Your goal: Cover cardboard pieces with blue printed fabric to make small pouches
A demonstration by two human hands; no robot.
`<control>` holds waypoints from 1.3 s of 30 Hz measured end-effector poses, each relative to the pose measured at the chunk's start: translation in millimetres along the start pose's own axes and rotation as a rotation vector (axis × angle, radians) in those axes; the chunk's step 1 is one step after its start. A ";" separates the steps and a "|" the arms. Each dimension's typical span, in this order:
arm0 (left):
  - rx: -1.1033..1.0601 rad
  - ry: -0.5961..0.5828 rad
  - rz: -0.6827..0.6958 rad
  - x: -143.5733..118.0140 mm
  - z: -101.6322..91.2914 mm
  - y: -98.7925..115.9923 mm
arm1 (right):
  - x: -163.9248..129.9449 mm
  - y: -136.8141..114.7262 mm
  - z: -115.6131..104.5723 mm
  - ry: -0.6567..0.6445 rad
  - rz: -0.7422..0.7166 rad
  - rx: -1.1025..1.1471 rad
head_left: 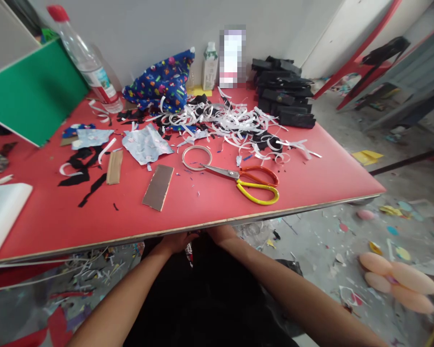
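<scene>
From the head camera, both hands sit low, tucked under the near edge of the red table. The left hand shows only its back and wrist just below the edge; the fingers run out of sight under the tabletop, so whether they are curled or spread cannot be told. The right hand lies just beside it, close to touching, and is hidden the same way, so its hold cannot be told either. Between the 2 hands, a little below them, a small piece of patterned material shows against dark cloth; whether either hand holds it is unclear.

Up and beyond the hands, on the tabletop, the nearest thing is a brown cardboard strip, lying flat just past the left hand. Beyond the right hand lie scissors with 1 orange and 1 yellow handle loop, blades shut and pointing away to the left. At the blade tips is a white tape ring, lying flat. Further off from both hands spreads a heap of white paper curls mixed with black scraps. Beyond that, to the right, stands a stack of black pieces. Far beyond the left hand are pale printed fabric, a blue patterned cloth, a tilted plastic bottle with a red cap, and a green board.
</scene>
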State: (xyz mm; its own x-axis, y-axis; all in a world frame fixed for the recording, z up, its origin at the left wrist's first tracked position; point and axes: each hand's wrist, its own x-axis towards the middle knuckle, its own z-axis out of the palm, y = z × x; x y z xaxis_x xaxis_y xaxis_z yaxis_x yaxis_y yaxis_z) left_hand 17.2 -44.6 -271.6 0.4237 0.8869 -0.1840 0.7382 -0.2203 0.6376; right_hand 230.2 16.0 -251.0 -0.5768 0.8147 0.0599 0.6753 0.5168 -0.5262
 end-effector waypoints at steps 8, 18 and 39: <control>-0.018 -0.029 0.017 3.2 -2.1 4.8 | -10.8 6.3 -27.8 -0.239 -0.112 0.081; 0.021 -0.024 -0.004 -0.2 -1.2 -0.7 | -1.3 1.4 -34.5 -0.315 -0.135 0.152; 0.109 0.018 0.001 3.9 11.9 9.6 | -19.0 5.7 -17.7 -0.271 0.010 0.111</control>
State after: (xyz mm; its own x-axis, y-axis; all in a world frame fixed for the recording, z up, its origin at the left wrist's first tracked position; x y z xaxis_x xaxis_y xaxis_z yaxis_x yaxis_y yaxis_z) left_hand 32.2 -48.1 -275.1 0.4158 0.8936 -0.1690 0.7907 -0.2634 0.5527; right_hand 253.2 8.1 -240.1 -0.6824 0.7117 -0.1667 0.6357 0.4653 -0.6160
